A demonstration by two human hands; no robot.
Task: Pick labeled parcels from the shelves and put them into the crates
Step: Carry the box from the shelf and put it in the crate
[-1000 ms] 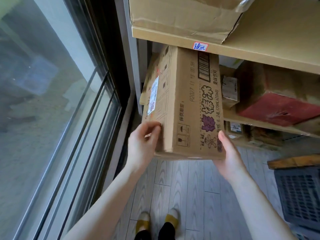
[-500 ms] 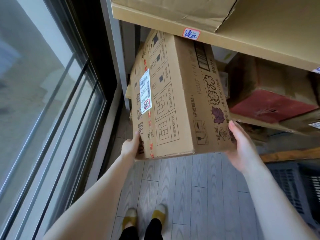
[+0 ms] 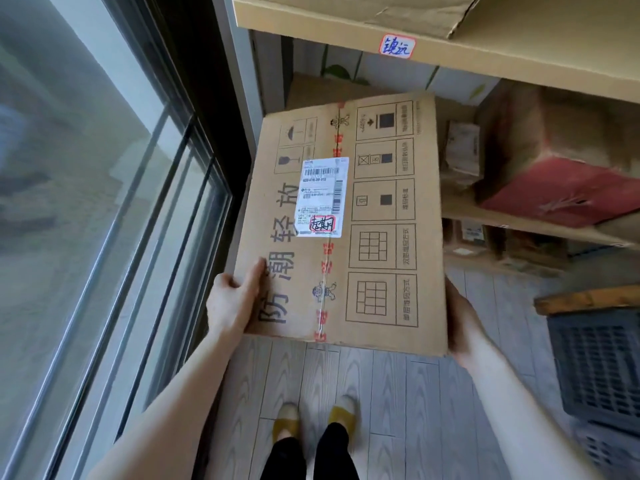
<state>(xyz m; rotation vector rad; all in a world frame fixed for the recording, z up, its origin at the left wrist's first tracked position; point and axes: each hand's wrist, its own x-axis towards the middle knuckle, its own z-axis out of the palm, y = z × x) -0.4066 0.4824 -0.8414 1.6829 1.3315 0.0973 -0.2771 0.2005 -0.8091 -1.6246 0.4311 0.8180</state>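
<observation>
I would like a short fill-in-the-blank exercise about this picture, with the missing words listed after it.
1. The cardboard box is held by ____ hands, the left hand and the right hand.
2. The white shipping label faces ____, toward the camera.
3. The dark crate stands on the floor to the person's ____.

Missing words: two; up; right

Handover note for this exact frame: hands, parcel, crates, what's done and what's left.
Left hand: grips the near-left edge of the cardboard box.
Right hand: supports the box's right side from below.
Box: off the shelves, held over the floor, shipping label facing up.
Dark crate: on the floor to the right.
Done: parcel picked.
Left: carry it right, set it in the crate, then pick more from the shelves.
</observation>
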